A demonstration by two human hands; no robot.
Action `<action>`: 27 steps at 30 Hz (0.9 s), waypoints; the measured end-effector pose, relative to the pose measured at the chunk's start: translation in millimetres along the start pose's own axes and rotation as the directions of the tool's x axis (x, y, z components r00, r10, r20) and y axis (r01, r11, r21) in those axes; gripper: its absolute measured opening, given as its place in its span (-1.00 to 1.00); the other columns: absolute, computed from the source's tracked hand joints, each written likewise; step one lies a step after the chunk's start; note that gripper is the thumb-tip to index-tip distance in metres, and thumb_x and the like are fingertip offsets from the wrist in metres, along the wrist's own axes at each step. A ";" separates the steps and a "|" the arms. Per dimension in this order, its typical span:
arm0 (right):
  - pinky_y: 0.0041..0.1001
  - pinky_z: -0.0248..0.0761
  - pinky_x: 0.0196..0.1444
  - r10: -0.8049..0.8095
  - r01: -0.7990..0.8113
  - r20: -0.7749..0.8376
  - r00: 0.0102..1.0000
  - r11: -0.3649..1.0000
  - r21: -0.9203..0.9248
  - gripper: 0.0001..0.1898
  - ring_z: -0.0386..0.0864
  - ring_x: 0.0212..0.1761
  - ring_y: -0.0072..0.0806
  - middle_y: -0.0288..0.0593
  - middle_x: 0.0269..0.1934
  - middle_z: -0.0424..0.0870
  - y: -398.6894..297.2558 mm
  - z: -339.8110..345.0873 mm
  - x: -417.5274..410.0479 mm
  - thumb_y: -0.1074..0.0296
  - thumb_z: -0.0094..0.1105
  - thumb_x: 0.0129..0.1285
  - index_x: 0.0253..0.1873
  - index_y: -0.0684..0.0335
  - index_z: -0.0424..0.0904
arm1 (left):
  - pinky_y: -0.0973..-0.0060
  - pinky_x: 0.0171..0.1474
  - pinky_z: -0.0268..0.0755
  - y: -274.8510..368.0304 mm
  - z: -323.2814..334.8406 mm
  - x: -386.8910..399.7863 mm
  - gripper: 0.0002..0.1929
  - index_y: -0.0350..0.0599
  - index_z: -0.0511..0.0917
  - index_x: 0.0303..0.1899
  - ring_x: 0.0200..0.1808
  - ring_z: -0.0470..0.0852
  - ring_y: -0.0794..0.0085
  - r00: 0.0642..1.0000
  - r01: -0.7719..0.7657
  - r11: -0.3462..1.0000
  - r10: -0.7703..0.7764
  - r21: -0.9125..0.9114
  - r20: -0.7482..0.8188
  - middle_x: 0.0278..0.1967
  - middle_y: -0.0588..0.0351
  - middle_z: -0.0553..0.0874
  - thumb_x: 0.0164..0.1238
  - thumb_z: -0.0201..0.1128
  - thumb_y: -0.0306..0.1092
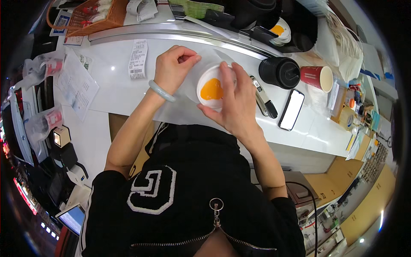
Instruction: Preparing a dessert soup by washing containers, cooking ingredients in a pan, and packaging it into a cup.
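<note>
My right hand [239,99] grips a round white container [203,78] from above, fingers and thumb spread around its rim. An orange-yellow shape is printed on the top, and my fingers hide its right side. A thin translucent plastic bag [208,57] lies around and behind the container; its outline is faint. Thumb and forefinger of my left hand [175,67] are pinched together at the bag's left edge. A pale bangle [160,91] circles the left wrist. Just right of my right hand, a stapler [265,98] lies on the white counter [115,91].
A black lidded cup [279,72], a red paper cup [316,78] on its side and a phone [291,110] lie to the right. Behind my left hand is a printed receipt [138,59]. A metal rail [154,30] edges the counter's back, near a wicker basket [110,21].
</note>
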State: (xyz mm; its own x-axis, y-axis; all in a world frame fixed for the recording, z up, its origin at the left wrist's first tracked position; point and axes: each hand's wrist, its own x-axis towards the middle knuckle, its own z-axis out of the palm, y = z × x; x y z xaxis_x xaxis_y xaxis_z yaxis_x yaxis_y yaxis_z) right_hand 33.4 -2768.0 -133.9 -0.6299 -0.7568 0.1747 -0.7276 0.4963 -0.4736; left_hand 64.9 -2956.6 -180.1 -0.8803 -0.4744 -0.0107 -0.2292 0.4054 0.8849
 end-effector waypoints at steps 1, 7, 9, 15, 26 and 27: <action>-0.13 0.23 0.10 0.000 0.000 0.010 1.000 1.000 0.003 0.09 0.30 0.17 0.07 0.24 0.22 0.22 1.5 5.0 5.8 0.06 0.55 -0.26 0.39 0.28 0.08 | 0.56 -0.37 0.45 -3.1 0.3 1.1 -0.86 -0.24 0.66 -0.37 -0.47 0.61 0.45 1.000 0.004 1.000 -0.004 -0.022 0.007 -0.46 0.09 0.66 0.08 0.39 -0.38; -0.16 0.22 -0.01 0.029 -0.014 0.121 0.992 0.992 -0.125 0.04 0.29 0.20 0.00 0.20 0.21 0.25 8.8 15.1 16.6 0.03 0.50 -0.26 0.34 0.37 0.17 | 0.60 -0.32 0.45 -15.9 -2.5 7.8 -0.83 -0.26 0.67 -0.33 -0.41 0.61 0.53 0.981 0.161 0.971 -0.137 -0.177 0.137 -0.41 0.11 0.70 0.12 0.39 -0.35; -0.17 0.22 -0.02 0.038 -0.015 0.150 0.988 0.989 -0.149 0.04 0.29 0.20 -0.01 0.20 0.22 0.25 8.5 15.2 17.9 0.02 0.50 -0.26 0.35 0.37 0.17 | 0.62 -0.29 0.46 -19.4 -4.0 9.2 -0.82 -0.27 0.67 -0.31 -0.38 0.62 0.56 0.961 0.235 0.944 -0.191 -0.230 0.201 -0.40 0.11 0.71 0.14 0.38 -0.34; -0.17 0.23 -0.02 0.026 0.005 0.206 0.978 0.989 -0.148 0.07 0.30 0.21 -0.05 0.15 0.24 0.27 8.2 14.0 24.3 -0.07 0.48 -0.26 0.36 0.32 0.16 | 0.64 -0.20 0.45 -27.0 -4.0 10.3 -0.77 -0.31 0.66 -0.24 -0.32 0.60 0.59 0.935 0.309 0.876 -0.207 -0.371 0.288 -0.37 0.13 0.72 0.21 0.34 -0.31; -0.15 0.24 0.00 -0.004 0.043 0.242 0.970 0.987 -0.153 0.10 0.30 0.21 -0.05 0.08 0.27 0.26 11.3 14.9 29.2 -0.12 0.49 -0.31 0.39 0.24 0.17 | 0.65 -0.11 0.40 -25.1 -5.1 11.2 -0.80 -0.28 0.65 -0.17 -0.23 0.57 0.59 0.866 0.476 0.745 -0.303 -0.467 0.399 -0.29 0.16 0.68 0.27 0.30 -0.35; -0.15 0.24 0.00 -0.004 0.043 0.244 0.970 0.988 -0.152 0.10 0.30 0.21 -0.05 0.08 0.27 0.26 11.8 15.1 29.5 -0.12 0.49 -0.31 0.39 0.24 0.17 | 0.65 -0.11 0.40 -25.4 -4.3 10.7 -0.80 -0.28 0.65 -0.17 -0.23 0.57 0.59 0.865 0.478 0.745 -0.305 -0.466 0.399 -0.29 0.16 0.68 0.27 0.30 -0.35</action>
State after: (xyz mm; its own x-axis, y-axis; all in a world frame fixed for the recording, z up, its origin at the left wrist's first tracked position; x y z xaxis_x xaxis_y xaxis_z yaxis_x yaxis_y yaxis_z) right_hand 10.4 -2790.9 -147.4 -0.5414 -0.8399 -0.0389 -0.7866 0.5223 -0.3295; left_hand 63.1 -2975.3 -200.6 -0.8569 -0.2224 -0.4650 -0.3977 -0.2887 0.8709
